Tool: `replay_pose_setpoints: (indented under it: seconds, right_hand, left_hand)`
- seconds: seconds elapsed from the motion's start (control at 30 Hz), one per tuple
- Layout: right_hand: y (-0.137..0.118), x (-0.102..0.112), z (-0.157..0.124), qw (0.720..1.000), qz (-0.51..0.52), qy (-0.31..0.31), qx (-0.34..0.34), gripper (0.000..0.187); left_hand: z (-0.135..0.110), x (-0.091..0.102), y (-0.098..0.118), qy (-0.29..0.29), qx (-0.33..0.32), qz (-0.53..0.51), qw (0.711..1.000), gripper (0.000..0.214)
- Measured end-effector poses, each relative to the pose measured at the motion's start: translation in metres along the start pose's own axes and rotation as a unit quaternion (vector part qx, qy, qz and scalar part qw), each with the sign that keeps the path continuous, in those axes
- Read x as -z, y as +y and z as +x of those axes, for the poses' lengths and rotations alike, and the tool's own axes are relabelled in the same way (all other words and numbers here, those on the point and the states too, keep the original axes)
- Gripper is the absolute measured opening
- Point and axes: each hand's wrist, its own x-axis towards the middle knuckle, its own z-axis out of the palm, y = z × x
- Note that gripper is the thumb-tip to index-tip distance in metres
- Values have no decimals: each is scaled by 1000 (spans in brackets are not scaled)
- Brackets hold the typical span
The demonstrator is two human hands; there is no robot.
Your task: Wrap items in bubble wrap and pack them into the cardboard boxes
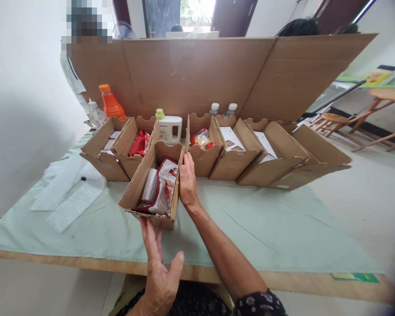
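A narrow open-topped cardboard box (127, 202) stands on the cloth, pulled forward of a row of similar boxes. Inside it lie a clear plastic roll (150, 186) and a white and dark red printed packet (166, 184). Flat along the box's right side rests my right hand (187, 181), its fingers stretched out. My left hand (159, 263) is at the front wall, fingertips up against the cardboard and thumb spread away. Behind this box stands a white jug with a green cap (168, 129).
Other boxes hold red packets (140, 144), a wrapped snack (202, 139) and white cartons (231, 138). An orange bottle (112, 104) stands back left. Bubble wrap (75, 204) lies on the left cloth. A tall cardboard screen (197, 74) closes the back; a person (73, 74) is beyond it.
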Motion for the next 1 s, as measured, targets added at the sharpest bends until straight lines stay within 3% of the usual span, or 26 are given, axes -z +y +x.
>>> replay_pose_setpoints:
  seconds: [0.17, 0.3, 0.53, 0.8, 0.9, 1.0]
  right_hand:
    - [14, 9, 0, 999, 48, 17, 11, 81]
    - [47, 18, -15, 997, 61, 33, -43, 80]
    - [93, 18, -28, 982, 74, 103, -137, 73]
    - [101, 14, -21, 970, 106, 131, -174, 70]
    - [99, 15, -20, 970, 98, 134, -175, 67]
    - [92, 19, -20, 974, 82, 128, -166, 62]
  left_hand:
    - [-3, -12, 3, -12, 2, -3, 1000, 90]
    - [4, -24, 4, -34, -5, -6, 999, 88]
    - [68, -43, -10, -44, -19, 20, 999, 95]
    - [150, -71, -16, -52, 8, -50, 997, 93]
    - [161, -75, -16, -56, 20, -57, 997, 93]
    - [150, -64, -16, -72, 24, -60, 995, 87]
